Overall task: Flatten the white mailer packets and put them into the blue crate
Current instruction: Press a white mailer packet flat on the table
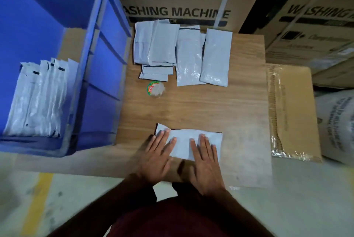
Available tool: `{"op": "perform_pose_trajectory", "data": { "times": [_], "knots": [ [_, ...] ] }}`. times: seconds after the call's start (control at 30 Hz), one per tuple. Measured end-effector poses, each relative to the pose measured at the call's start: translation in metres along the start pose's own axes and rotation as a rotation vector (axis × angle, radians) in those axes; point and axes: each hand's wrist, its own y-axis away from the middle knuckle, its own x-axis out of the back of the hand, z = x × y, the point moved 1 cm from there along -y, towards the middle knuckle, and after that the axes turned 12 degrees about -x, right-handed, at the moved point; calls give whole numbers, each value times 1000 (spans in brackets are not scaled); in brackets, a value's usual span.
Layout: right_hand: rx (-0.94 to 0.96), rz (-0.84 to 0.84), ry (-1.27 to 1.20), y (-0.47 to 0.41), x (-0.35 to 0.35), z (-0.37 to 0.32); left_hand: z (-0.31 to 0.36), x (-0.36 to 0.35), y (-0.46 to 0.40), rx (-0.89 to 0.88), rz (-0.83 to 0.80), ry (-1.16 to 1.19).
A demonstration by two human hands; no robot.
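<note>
White mailer packet (184, 144): thin glossy plastic rectangle, lying flat on the wood-grain table (210, 106). Left hand (157, 157) and right hand (206, 160): both spread flat, fingers straight, pressing its two ends; nothing gripped. Beyond the fingertips: loose overlapping packets (183, 52) and a round taped disc (155, 89). Left of the hands: blue crate (107, 54), ribbed plastic, holding upright stacked packets (36, 98).

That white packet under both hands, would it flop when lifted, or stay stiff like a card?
Probably floppy: the packet looks like thin, wrinkled plastic film, pressed flat by the left hand and right hand. Likely light, too. Its glossy skin may slide easily on the wooden board.
</note>
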Motion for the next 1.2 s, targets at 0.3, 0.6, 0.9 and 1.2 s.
{"op": "perform_pose_trajectory", "data": {
  "times": [0.3, 0.6, 0.9, 1.2],
  "knots": [
    [-72, 58, -23, -27, -18, -9, -5, -18, -33, 124, -92, 44],
    [-66, 56, 17, -34, -34, -1, 1, -30, -34, 165, -70, 46],
    [-70, 105, 68, -22, -23, 28, 21, -33, -43, 40, -22, 52],
    [-36, 94, -16, -26, -20, 38, 48, -27, -57, 197, 0, 97]
  ]
}}
